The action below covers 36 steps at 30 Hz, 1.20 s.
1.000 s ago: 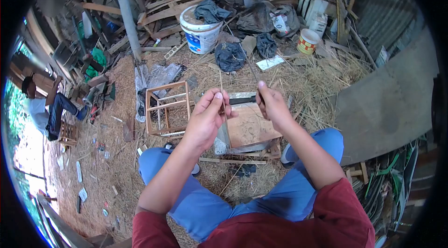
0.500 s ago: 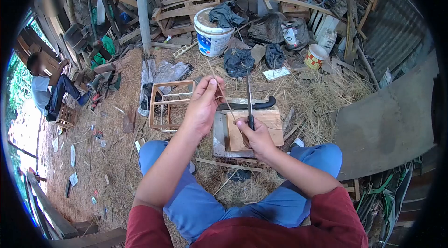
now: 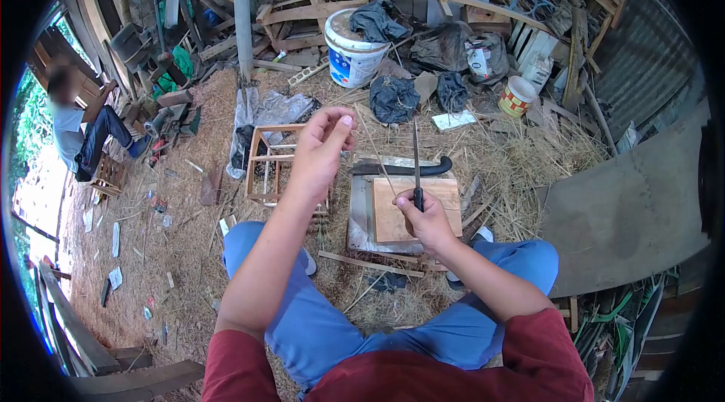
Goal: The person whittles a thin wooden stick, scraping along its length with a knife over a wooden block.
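Observation:
My right hand (image 3: 429, 222) is closed round the dark handle of a knife (image 3: 416, 156), its narrow blade pointing up. A thin wood-coloured strip (image 3: 380, 159) slants up and left from that hand's thumb. My left hand (image 3: 321, 149) is raised near the strip's upper end, fingers curled and thumb pressed against the index finger; a small gap seems to separate it from the strip. Below the hands lies a flat wooden block (image 3: 389, 214) on a grey slab (image 3: 361, 213). Behind the block rests a big blade (image 3: 377, 168) with a black curved handle.
Left of the slab stands a small wooden frame (image 3: 264, 189). A white bucket (image 3: 353, 58), black plastic bags (image 3: 394, 100) and a smaller tub (image 3: 517, 96) are further back. A seated person (image 3: 72, 126) is at far left. A grey sheet (image 3: 627, 205) leans at right.
My left hand has moved slightly up and left, and its fingertips have come off the strip. The knife and strip stay in my right hand. The view has shifted a little.

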{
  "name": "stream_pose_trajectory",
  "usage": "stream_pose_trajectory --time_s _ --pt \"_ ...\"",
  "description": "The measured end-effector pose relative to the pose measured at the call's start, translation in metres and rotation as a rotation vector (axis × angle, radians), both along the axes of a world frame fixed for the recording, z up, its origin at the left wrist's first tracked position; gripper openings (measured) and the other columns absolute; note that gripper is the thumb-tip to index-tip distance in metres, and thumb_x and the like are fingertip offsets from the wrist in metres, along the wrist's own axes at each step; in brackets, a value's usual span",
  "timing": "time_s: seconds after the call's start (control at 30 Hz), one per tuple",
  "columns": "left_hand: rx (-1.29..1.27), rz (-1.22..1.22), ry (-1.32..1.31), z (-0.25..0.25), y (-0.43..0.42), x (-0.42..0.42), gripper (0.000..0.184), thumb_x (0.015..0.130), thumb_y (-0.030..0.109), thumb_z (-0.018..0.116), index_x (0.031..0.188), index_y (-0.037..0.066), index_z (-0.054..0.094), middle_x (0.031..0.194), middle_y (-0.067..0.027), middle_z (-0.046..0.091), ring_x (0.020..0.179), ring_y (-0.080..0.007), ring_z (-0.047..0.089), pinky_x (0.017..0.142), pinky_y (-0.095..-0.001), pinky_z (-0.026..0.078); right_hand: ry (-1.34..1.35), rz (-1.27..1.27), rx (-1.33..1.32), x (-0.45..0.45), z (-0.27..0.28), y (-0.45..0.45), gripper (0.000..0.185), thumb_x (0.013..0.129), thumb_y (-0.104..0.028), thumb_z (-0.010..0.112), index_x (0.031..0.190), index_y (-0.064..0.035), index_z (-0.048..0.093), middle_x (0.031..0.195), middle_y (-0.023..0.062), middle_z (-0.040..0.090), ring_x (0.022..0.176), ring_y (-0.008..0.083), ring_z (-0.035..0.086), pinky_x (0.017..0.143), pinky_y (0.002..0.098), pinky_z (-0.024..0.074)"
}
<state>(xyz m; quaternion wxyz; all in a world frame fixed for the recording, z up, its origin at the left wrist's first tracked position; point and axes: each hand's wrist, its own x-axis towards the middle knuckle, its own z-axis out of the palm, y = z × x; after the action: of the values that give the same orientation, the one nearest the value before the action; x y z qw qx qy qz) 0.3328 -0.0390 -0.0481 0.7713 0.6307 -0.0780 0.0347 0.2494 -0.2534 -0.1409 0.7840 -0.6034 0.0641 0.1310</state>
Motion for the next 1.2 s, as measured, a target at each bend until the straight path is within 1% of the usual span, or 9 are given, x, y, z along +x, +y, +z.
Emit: stream_pose_trajectory --time_s 0.13,0.47,0.53,0.73,0.87,0.97,1.0,1.13,1.2 --pt "0.066 -0.022 -0.089 0.008 0.011 0.001 0.020 0.101 0.015 0.065 0.117 0.004 0.062 0.097 -0.0001 0.064 0.084 -0.0086 0.059 0.076 -0.0243 0.048 -0.011 0.069 -0.056 0.002 -0.009 -0.006 0.014 0.102 -0.021 0.065 0.100 -0.0065 0.064 0.060 -0.0085 0.045 0.044 0.0023 0.035 0.041 0.0230 0.0250" --pt "0.253 -0.119 -0.070 -0.005 0.019 0.002 0.015 0.098 0.011 0.067 0.111 0.003 0.064 0.095 0.0012 0.063 0.084 -0.0065 0.057 0.076 -0.0236 0.048 -0.057 0.162 -0.110 -0.001 -0.042 -0.022 0.017 0.103 -0.024 0.063 0.099 -0.0075 0.064 0.060 -0.0084 0.044 0.044 0.0029 0.035 0.042 0.0228 0.0250" --pt "0.323 -0.093 -0.087 -0.005 0.018 0.000 0.012 0.095 0.008 0.069 0.105 0.002 0.066 0.093 0.0020 0.064 0.083 -0.0051 0.057 0.075 -0.0226 0.047 0.013 0.212 -0.085 -0.002 -0.042 -0.027 0.015 0.102 -0.023 0.064 0.101 -0.0085 0.066 0.066 -0.0093 0.048 0.052 0.0018 0.037 0.047 0.0227 0.0290" --pt "0.293 -0.206 -0.078 -0.020 0.016 0.003 0.010 0.095 0.008 0.069 0.103 0.002 0.067 0.089 0.0013 0.066 0.079 -0.0056 0.058 0.073 -0.0229 0.048 0.064 0.224 -0.143 -0.001 -0.047 -0.034 0.018 0.102 -0.025 0.065 0.101 -0.0075 0.065 0.067 -0.0085 0.048 0.054 0.0027 0.039 0.049 0.0233 0.0306" --pt "0.480 -0.175 -0.076 -0.027 0.007 -0.002 0.010 0.096 0.007 0.069 0.103 0.000 0.065 0.092 0.0007 0.065 0.084 -0.0068 0.060 0.077 -0.0233 0.049 -0.153 -0.002 -0.382 0.006 -0.064 -0.033 0.020 0.101 -0.026 0.066 0.100 -0.0055 0.063 0.072 -0.0067 0.050 0.062 0.0035 0.041 0.053 0.0230 0.0335" --pt "0.469 -0.099 -0.164 -0.035 -0.007 -0.012 0.011 0.093 0.009 0.070 0.097 -0.001 0.067 0.084 -0.0059 0.070 0.074 -0.0107 0.063 0.067 -0.0279 0.051 -0.067 -0.124 -0.372 0.008 -0.057 -0.041 0.021 0.102 -0.026 0.064 0.100 -0.0065 0.058 0.071 -0.0057 0.050 0.061 0.0036 0.041 0.053 0.0233 0.0336" --pt "0.550 -0.077 -0.174 -0.032 -0.011 -0.017 0.012 0.092 0.009 0.071 0.096 -0.001 0.066 0.085 -0.0094 0.070 0.074 -0.0151 0.065 0.067 -0.0300 0.051 0.020 -0.113 -0.320 0.005 -0.040 -0.036 0.020 0.105 -0.029 0.058 0.106 -0.0111 0.048 0.063 -0.0052 0.043 0.043 0.0039 0.033 0.040 0.0240 0.0233" --pt "0.704 -0.012 -0.273 -0.042 -0.027 -0.026 0.013 0.089 0.009 0.072 0.094 -0.002 0.066 0.088 -0.0162 0.070 0.075 -0.0264 0.069 0.069 -0.0357 0.053 0.036 -0.187 -0.074 -0.009 -0.008 -0.015 0.025 0.108 -0.037 0.050 0.104 -0.0114 0.048 0.067 -0.0038 0.042 0.043 0.0059 0.032 0.039 0.0240 0.0241" --pt "0.731 -0.021 -0.297 -0.049 -0.033 -0.027 0.014 0.089 0.010 0.072 0.094 -0.002 0.066 0.088 -0.0162 0.070 0.076 -0.0277 0.069 0.070 -0.0372 0.053 0.043 -0.244 -0.004 -0.019 -0.014 -0.004 0.026 0.108 -0.037 0.049 0.104 -0.0114 0.049 0.067 -0.0034 0.043 0.042 0.0063 0.032 0.039 0.0242 0.0244"
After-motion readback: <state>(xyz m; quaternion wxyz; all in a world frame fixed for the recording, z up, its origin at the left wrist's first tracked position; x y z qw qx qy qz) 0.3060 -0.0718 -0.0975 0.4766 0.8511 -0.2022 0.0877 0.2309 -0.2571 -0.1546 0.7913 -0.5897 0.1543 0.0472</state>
